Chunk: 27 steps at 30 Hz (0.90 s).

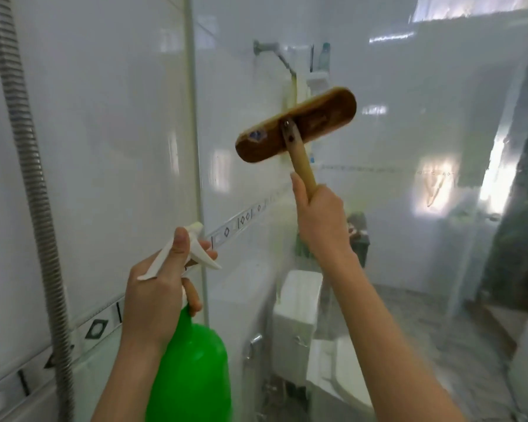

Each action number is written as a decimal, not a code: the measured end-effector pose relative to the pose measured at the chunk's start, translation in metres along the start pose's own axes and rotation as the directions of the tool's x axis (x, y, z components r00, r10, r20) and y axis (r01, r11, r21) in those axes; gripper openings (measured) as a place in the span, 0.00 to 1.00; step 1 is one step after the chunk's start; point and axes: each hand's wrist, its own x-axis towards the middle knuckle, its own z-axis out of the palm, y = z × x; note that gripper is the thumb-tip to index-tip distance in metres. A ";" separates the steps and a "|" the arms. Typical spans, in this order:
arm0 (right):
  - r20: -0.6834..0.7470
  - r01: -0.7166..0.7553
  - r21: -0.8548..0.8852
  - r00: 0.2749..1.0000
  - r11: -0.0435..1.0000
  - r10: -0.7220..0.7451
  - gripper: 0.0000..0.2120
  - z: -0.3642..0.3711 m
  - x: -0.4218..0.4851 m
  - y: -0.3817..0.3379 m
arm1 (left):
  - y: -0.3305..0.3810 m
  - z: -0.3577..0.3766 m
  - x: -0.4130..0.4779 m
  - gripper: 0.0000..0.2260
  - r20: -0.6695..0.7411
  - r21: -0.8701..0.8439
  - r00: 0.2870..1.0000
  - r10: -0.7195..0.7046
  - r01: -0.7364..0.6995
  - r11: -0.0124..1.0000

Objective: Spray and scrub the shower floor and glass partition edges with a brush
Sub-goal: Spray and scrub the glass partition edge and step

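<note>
1. My right hand (320, 220) grips the pale handle of the brush (296, 124) at its lower end. The fingers (297, 190) are closed round it, and the thumb lies straight up the handle's left side.
2. The brush's brown wooden head sits well above those fingers, tilted with its right end higher. Its back faces me and its bristle side faces the glass partition (409, 178). I cannot tell whether the bristles touch the glass.
3. My left hand (153, 300) holds the green spray bottle (192, 360) by its neck. The thumb lies over the top of the white spray head, one finger rests across the trigger, and another curls round the neck below it.
4. The bottle's green body hangs beneath that hand, and the nozzle points up and away, just beside the partition's upright edge strip (195, 147).
5. A ribbed metal shower hose (34, 178) runs down the tiled wall on the left, and a white toilet (296, 330) shows blurred through the glass, below the brush.
</note>
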 end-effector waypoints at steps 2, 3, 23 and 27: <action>-0.011 0.073 0.032 0.997 0.997 -0.072 0.28 0.005 0.019 -0.012 | -0.003 0.002 -0.004 0.23 -0.013 0.007 1.000 0.013 -0.013 1.000; -0.008 0.075 0.023 0.997 0.997 -0.075 0.28 0.007 0.014 -0.005 | -0.003 0.003 -0.007 0.23 -0.016 0.015 1.000 0.022 -0.022 1.000; 0.254 -0.204 -0.195 0.934 0.959 0.251 0.25 0.032 -0.119 0.060 | -0.009 -0.034 -0.025 0.22 -0.058 -0.003 0.998 0.029 -0.030 1.000; 0.218 -0.064 -0.164 0.971 0.984 0.100 0.26 0.065 -0.063 0.012 | -0.009 -0.031 -0.026 0.23 -0.024 0.039 1.000 -0.001 0.002 0.999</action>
